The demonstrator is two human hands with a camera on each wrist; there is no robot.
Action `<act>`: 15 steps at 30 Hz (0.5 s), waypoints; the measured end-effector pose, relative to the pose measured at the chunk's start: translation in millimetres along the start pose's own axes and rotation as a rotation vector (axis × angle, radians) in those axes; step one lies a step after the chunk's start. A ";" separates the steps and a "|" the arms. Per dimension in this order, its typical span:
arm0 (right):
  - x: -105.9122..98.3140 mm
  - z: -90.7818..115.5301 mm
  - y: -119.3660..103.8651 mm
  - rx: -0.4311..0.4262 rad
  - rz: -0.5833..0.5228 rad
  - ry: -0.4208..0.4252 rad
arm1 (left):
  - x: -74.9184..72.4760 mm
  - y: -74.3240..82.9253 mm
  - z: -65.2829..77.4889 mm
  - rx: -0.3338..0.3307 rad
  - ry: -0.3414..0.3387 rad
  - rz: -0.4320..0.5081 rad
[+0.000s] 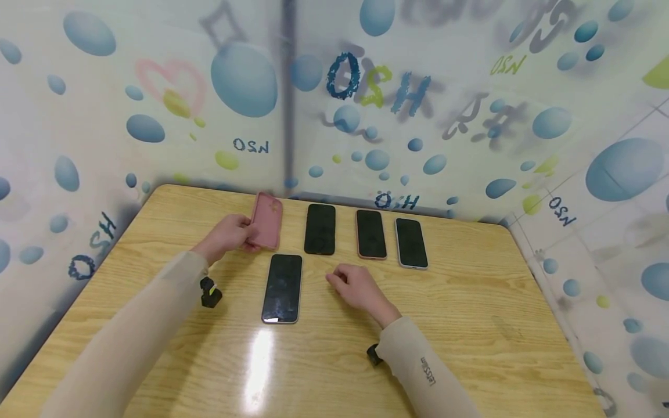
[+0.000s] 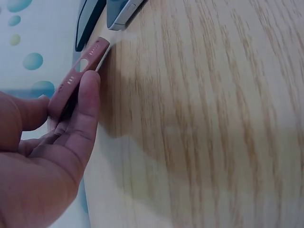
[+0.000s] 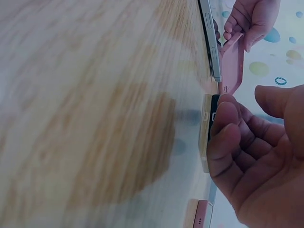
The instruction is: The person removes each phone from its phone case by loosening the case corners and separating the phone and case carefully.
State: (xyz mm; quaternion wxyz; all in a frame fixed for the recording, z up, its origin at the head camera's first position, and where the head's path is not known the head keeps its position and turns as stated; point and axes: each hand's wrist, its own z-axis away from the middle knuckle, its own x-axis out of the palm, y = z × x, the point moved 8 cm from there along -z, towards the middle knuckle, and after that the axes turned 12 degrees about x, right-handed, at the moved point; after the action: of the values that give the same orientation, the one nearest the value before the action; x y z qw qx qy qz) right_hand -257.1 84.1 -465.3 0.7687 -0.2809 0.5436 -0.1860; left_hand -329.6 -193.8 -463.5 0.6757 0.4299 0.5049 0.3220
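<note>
A pink phone case (image 1: 268,223) is tilted up off the table at the back left, its camera cutout at the top. My left hand (image 1: 229,237) grips its lower left edge between thumb and fingers; the left wrist view shows the case's (image 2: 78,73) bottom edge with its port opening. Right of and below it lies a phone (image 1: 282,288) with a dark screen. My right hand (image 1: 358,287) hovers over the table to the right of that phone, fingers loosely curled and holding nothing. In the right wrist view, its fingers (image 3: 225,142) overlap a phone behind them.
Along the back of the table (image 1: 470,325) lie a black phone (image 1: 320,229), a pink-edged phone (image 1: 371,234) and a pale-edged phone (image 1: 411,243), side by side, screens up. A patterned wall (image 1: 324,157) rises right behind the table's back edge.
</note>
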 end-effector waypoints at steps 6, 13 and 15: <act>-0.3 0.1 0.2 -0.002 -0.022 -0.008 | -6.1 -0.4 2.0 0.003 0.055 -0.136; -0.1 -0.1 -0.9 -0.019 -0.027 0.003 | -10.9 3.4 3.2 0.024 0.093 -0.404; 0.1 0.1 -1.9 -0.026 -0.026 0.004 | -10.9 4.0 2.6 0.032 0.101 -0.445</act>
State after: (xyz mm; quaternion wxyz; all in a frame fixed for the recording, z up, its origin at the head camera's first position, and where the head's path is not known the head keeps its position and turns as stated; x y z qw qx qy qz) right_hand -256.9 82.6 -464.1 0.7614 -0.2973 0.5440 -0.1896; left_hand -330.2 -202.2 -455.1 0.6971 0.3020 0.6254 0.1782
